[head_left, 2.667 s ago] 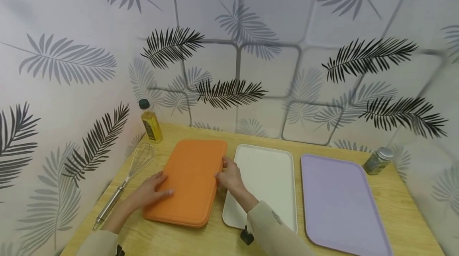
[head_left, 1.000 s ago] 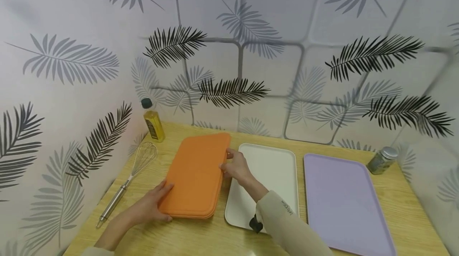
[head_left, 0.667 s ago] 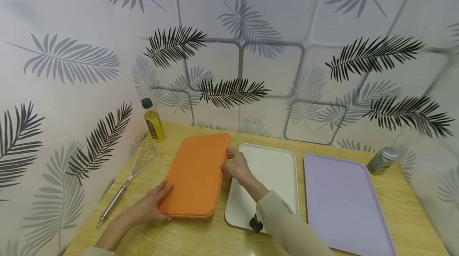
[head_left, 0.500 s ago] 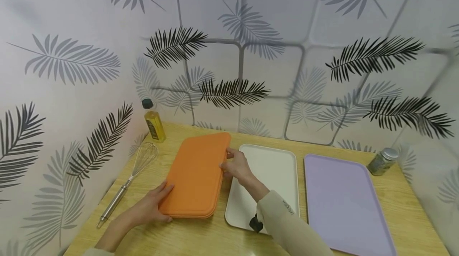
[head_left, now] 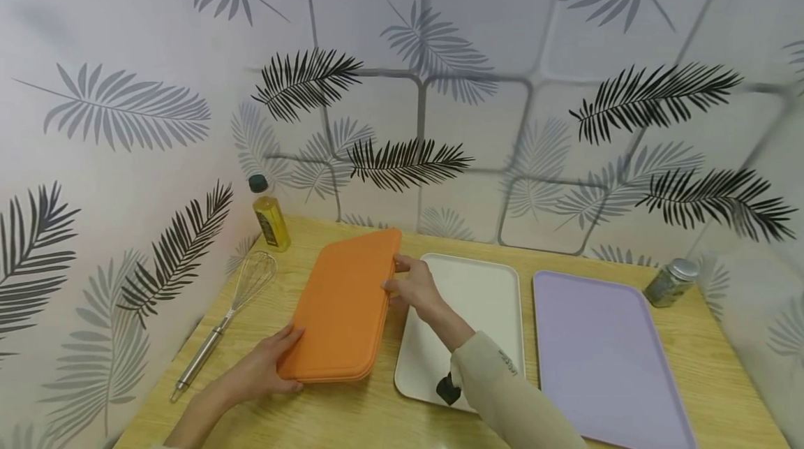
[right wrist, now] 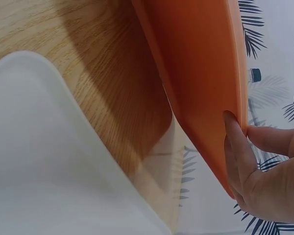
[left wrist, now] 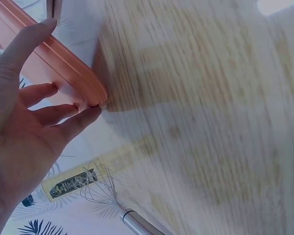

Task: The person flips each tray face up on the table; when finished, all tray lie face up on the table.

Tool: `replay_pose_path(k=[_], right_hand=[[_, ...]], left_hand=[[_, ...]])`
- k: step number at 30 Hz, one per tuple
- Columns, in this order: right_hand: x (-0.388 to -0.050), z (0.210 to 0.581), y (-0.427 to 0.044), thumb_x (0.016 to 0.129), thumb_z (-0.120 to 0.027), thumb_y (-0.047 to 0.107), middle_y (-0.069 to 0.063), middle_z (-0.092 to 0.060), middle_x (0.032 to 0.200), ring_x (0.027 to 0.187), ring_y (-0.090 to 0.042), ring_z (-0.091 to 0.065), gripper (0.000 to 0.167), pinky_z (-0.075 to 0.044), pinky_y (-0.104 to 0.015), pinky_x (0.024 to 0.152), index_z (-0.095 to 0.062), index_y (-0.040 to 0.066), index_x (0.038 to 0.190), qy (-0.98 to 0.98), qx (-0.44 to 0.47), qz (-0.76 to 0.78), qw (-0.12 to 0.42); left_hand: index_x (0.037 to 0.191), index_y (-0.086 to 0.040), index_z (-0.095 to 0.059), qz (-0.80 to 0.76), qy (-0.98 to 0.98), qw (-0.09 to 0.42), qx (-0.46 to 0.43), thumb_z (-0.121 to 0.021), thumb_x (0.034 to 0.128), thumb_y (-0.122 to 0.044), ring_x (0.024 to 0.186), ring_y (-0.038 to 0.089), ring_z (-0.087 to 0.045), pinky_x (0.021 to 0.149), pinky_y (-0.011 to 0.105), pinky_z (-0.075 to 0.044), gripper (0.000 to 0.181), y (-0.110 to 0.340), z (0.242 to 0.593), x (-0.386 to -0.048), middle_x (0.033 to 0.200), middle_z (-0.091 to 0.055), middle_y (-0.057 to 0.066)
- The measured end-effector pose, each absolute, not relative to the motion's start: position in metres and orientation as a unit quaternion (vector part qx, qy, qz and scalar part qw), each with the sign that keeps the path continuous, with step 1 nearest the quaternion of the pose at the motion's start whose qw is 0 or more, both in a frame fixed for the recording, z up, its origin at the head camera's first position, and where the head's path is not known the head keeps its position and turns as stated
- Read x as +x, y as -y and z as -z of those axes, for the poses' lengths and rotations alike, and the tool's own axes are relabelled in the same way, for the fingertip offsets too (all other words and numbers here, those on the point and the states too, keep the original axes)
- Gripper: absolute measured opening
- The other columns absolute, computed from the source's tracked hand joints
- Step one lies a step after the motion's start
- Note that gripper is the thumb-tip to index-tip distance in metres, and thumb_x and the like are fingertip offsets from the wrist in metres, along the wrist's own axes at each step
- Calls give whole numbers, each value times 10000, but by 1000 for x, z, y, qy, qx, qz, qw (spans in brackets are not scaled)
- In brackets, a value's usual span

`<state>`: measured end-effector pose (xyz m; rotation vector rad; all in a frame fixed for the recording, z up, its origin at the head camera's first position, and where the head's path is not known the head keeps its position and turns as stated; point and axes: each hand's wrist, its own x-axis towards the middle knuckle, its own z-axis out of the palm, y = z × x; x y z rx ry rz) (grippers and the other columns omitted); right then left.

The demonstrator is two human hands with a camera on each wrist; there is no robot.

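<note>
In the head view an orange tray [head_left: 342,309] with a doubled edge line is tilted, its right side raised off the table. My left hand [head_left: 266,365] holds its near left corner. In the left wrist view the left thumb lies over the rim of the orange tray [left wrist: 63,66], with the fingers against its other face. My right hand [head_left: 417,288] pinches the raised right edge. Seen from the right wrist, the right thumb is on one face of the orange tray [right wrist: 196,63] and the fingers are on the other.
A white tray [head_left: 467,302] lies right of the orange one, then a purple tray [head_left: 603,351]. At left are a whisk [head_left: 229,313] and a bottle of yellow oil [head_left: 271,222]. A glass jar [head_left: 671,283] stands far right, near the patterned wall [head_left: 477,211].
The orange tray has tipped up further on its right side since the earliest frame. My left hand has moved down to its near left corner; the right hand has risen along with the edge.
</note>
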<state>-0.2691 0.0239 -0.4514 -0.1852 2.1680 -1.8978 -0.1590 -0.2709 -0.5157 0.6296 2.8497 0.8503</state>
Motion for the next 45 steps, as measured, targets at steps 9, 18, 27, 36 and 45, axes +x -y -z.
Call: replay_pose_path(k=[9, 18, 27, 36, 45], right_hand=[[-270, 446, -27, 843, -638, -104, -267, -469, 1252, 734, -266, -673, 645, -583, -320, 586, -367, -84, 1428, -732, -77, 663, 138], [-271, 437, -24, 846, -639, -113, -294, -486, 1260, 794, -303, -675, 627, -588, -363, 607, -392, -74, 1420, -733, -73, 663, 135], [-265, 415, -26, 853, -601, -147, -343, -464, 1281, 949, -405, -641, 610, -570, -458, 720, -363, -115, 1414, -712, -86, 678, 159], [-272, 414, -21, 845, -632, -132, -275, -504, 1242, 838, -287, -680, 613, -586, -399, 662, -417, -57, 1414, -707, -75, 688, 149], [-277, 407, -15, 839, -644, -126, -241, -512, 1206, 810, -247, -666, 633, -584, -412, 679, -409, -47, 1422, -699, -85, 696, 142]], left_hand=[[1383, 116, -421, -275, -941, 41, 192, -838, 680, -306, 1235, 554, -400, 989, 616, -373, 920, 269, 516, -152, 1409, -365, 373], [1358, 110, -462, -272, -944, 25, 184, -828, 702, -270, 1228, 502, -453, 987, 582, -396, 841, 265, 513, -147, 1386, -429, 336], [1355, 117, -462, -285, -941, 38, 177, -807, 748, -262, 1244, 487, -446, 995, 582, -389, 794, 262, 507, -143, 1382, -446, 320], [1328, 94, -504, -287, -938, 16, 193, -805, 756, -245, 1136, 427, -549, 888, 508, -497, 730, 259, 504, -142, 1292, -529, 278], [1357, 90, -467, -376, -906, 30, 194, -783, 791, -134, 1025, 398, -583, 728, 327, -567, 687, 257, 506, -140, 1240, -522, 265]])
